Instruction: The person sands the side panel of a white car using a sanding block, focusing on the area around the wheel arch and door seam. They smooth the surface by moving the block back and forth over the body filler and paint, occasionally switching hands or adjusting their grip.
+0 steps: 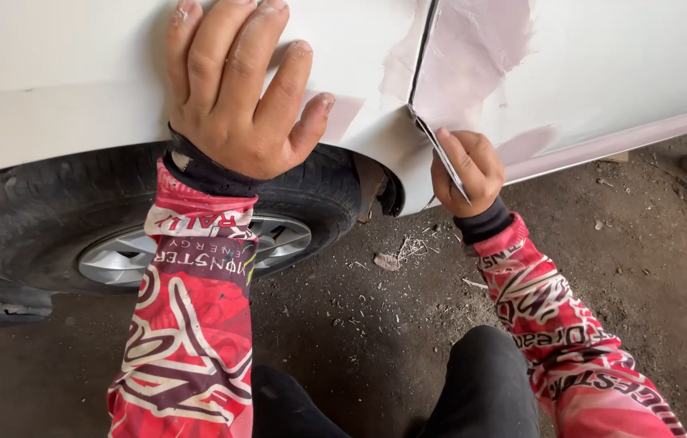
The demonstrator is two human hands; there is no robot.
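My left hand [238, 89] lies flat, fingers spread, on the white car fender [51, 89] above the wheel arch. My right hand [467, 172] is closed around a thin flat spreader blade [439, 146], its edge pressed against the lower corner of the white door panel [603, 73] at the gap between door and fender. Pale pink filler [473, 49] is smeared over both sides of that gap. Both arms wear red patterned sleeves with dark cuffs.
A black tyre [27, 219] with a silver wheel [124, 255] sits under the fender at left. The ground [644, 268] is dark dirt strewn with small debris. My dark-trousered knees [481, 381] are at the bottom centre.
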